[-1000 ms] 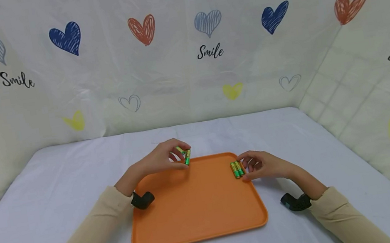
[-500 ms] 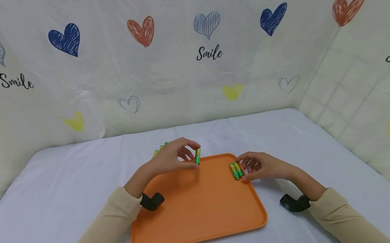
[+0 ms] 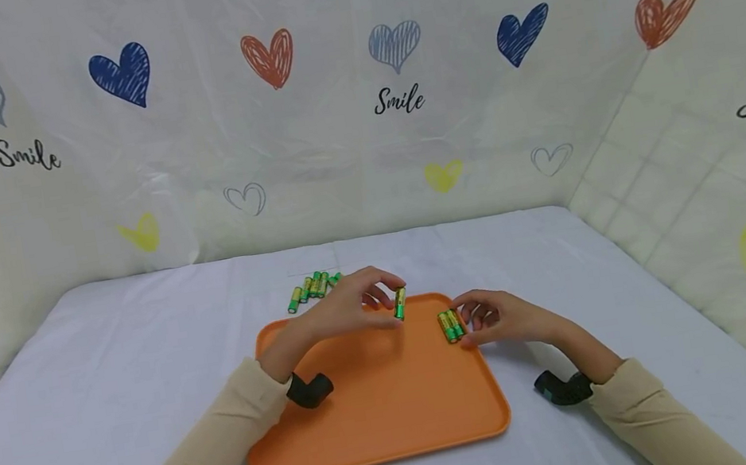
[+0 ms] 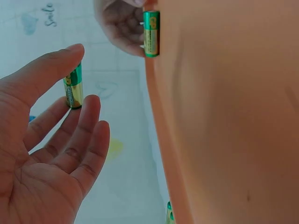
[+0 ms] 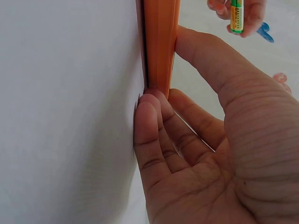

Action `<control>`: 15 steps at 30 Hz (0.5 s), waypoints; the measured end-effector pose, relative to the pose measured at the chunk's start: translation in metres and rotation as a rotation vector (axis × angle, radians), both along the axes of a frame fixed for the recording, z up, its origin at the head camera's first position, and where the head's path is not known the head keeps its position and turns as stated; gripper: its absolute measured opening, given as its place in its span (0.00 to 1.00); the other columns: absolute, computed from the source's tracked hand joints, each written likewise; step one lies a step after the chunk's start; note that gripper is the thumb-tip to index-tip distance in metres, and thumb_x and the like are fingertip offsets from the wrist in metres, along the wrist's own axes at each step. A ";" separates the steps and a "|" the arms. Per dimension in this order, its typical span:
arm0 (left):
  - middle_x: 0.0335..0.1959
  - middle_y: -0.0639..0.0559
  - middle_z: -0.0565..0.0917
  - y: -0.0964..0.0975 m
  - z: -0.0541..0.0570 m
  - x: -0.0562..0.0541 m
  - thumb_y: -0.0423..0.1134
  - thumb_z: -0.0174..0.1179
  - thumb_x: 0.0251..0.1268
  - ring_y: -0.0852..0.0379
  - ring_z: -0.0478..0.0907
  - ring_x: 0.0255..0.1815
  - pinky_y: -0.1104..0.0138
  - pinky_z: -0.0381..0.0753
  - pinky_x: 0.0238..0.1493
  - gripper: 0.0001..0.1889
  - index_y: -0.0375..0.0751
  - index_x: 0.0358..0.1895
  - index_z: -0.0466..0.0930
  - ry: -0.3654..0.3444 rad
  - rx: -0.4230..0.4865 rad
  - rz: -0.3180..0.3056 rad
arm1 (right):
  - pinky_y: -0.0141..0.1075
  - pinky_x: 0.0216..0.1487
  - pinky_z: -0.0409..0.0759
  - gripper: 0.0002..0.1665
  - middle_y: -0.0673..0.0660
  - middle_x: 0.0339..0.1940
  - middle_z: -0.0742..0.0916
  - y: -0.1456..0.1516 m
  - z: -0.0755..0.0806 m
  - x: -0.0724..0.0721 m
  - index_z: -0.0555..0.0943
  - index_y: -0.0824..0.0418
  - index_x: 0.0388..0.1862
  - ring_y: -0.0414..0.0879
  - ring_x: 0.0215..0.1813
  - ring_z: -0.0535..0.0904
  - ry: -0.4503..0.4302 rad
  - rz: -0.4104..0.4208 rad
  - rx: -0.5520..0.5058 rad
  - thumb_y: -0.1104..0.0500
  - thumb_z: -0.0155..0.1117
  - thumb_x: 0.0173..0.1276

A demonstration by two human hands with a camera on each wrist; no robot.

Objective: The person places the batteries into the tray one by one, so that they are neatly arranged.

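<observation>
My left hand pinches one green-and-gold battery between thumb and fingers, above the far part of the orange tray. In the left wrist view the held battery stands nearly lengthwise between thumb and fingertips, its upper end partly behind the thumb. At least two more batteries lie side by side inside the tray's right rim. My right hand rests at that rim, thumb and index finger beside these batteries. In the right wrist view its relaxed fingers touch the rim's outer side.
Several loose batteries lie on the white tablecloth beyond the tray's far left edge, some partly hidden by my left hand. Behind the table hangs a pale curtain printed with hearts.
My left hand has moved right across the tray's far side with the battery, uncovering the loose batteries behind it. The right hand stays at the rim.
</observation>
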State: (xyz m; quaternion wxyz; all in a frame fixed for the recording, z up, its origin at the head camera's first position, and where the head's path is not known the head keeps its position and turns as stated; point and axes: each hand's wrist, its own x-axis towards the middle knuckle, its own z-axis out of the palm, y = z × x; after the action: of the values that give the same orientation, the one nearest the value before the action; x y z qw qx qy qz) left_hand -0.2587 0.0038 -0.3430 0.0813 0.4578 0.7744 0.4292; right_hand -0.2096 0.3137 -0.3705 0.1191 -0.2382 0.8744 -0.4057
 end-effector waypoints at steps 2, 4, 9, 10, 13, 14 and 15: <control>0.54 0.46 0.77 0.004 -0.002 0.000 0.36 0.72 0.56 0.50 0.82 0.47 0.65 0.79 0.53 0.28 0.36 0.60 0.74 -0.002 0.004 -0.001 | 0.29 0.37 0.75 0.31 0.60 0.40 0.79 0.000 0.001 0.000 0.74 0.67 0.61 0.45 0.37 0.75 -0.002 0.001 0.002 0.58 0.72 0.62; 0.54 0.46 0.77 0.007 -0.004 0.001 0.36 0.72 0.56 0.51 0.82 0.46 0.67 0.78 0.53 0.28 0.35 0.60 0.74 0.004 0.000 -0.003 | 0.29 0.37 0.75 0.31 0.60 0.40 0.80 0.000 0.001 0.000 0.74 0.67 0.61 0.45 0.37 0.75 0.001 0.004 0.006 0.58 0.72 0.62; 0.52 0.44 0.76 0.016 -0.008 0.004 0.36 0.71 0.58 0.54 0.82 0.45 0.70 0.78 0.52 0.27 0.33 0.60 0.74 0.013 -0.015 -0.018 | 0.30 0.37 0.75 0.31 0.59 0.40 0.80 0.000 0.001 0.001 0.73 0.68 0.61 0.44 0.37 0.74 0.004 0.015 0.001 0.59 0.71 0.63; 0.52 0.44 0.76 0.018 -0.010 0.005 0.37 0.71 0.58 0.54 0.82 0.44 0.70 0.78 0.51 0.27 0.34 0.60 0.74 0.012 -0.019 -0.020 | 0.30 0.37 0.75 0.30 0.59 0.40 0.80 0.000 0.001 0.001 0.73 0.68 0.61 0.44 0.37 0.74 0.004 0.015 0.001 0.59 0.71 0.63; 0.52 0.43 0.76 0.022 -0.014 0.005 0.37 0.71 0.58 0.54 0.82 0.44 0.70 0.79 0.51 0.27 0.33 0.60 0.73 0.010 -0.031 -0.037 | 0.30 0.37 0.75 0.30 0.60 0.40 0.80 0.000 0.001 0.000 0.73 0.68 0.61 0.44 0.37 0.74 0.004 0.015 0.001 0.59 0.71 0.63; 0.52 0.43 0.76 0.023 -0.016 0.005 0.37 0.70 0.58 0.54 0.82 0.44 0.71 0.79 0.50 0.27 0.33 0.60 0.73 0.008 -0.035 -0.042 | 0.30 0.37 0.75 0.30 0.60 0.40 0.80 0.000 0.001 0.000 0.73 0.68 0.62 0.44 0.37 0.74 0.002 0.015 -0.001 0.59 0.71 0.63; 0.52 0.43 0.76 0.024 -0.017 0.004 0.37 0.70 0.58 0.54 0.82 0.44 0.71 0.79 0.50 0.27 0.34 0.60 0.73 0.007 -0.039 -0.045 | 0.30 0.37 0.75 0.30 0.60 0.40 0.79 0.000 0.001 0.000 0.73 0.68 0.62 0.45 0.37 0.74 0.002 0.013 0.002 0.59 0.71 0.63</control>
State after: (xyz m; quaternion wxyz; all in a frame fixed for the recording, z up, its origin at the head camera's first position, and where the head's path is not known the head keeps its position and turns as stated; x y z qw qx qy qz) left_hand -0.2542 0.0277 -0.3601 0.0970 0.4750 0.7722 0.4106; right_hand -0.2093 0.3141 -0.3694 0.1211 -0.2442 0.8732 -0.4039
